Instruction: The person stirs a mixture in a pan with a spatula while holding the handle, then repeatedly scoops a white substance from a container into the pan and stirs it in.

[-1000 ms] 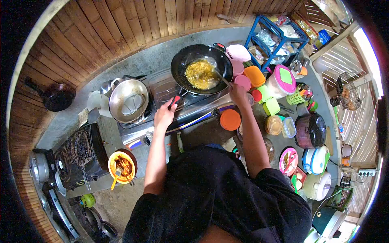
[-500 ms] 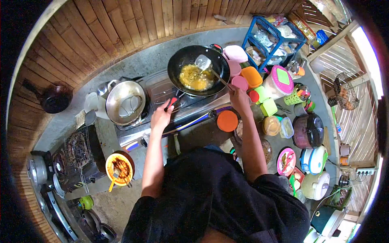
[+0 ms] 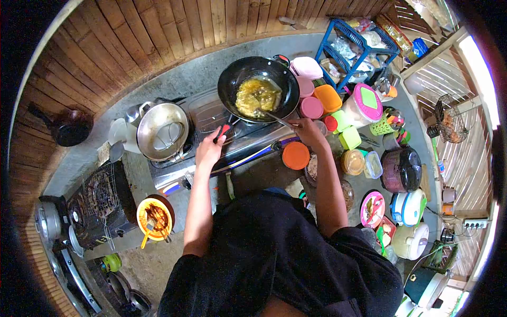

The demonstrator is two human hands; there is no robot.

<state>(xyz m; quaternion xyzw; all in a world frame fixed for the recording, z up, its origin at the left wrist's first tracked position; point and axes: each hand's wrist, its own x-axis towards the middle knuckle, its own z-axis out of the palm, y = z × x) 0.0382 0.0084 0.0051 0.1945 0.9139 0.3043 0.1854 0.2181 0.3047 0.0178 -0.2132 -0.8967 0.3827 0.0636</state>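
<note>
A black wok sits on the stove, with yellow, oily-looking food in its middle. My left hand is closed around the wok's red-and-black handle. In my right hand is the handle of a spatula. Its blade lies down in the yellow food, mostly hidden by it. On the left burner rests a steel pan with a round wire-like utensil inside.
Lidded plastic tubs crowd the wok's right side, below a blue rack. An orange lid lies in front of the stove. At the left are a yellow bowl of red sauce and a sooty grill stove.
The spatula's blade has come down from above the food near the wok's far side into the food. My right hand has shifted slightly down and left; my left hand stays on the handle.
</note>
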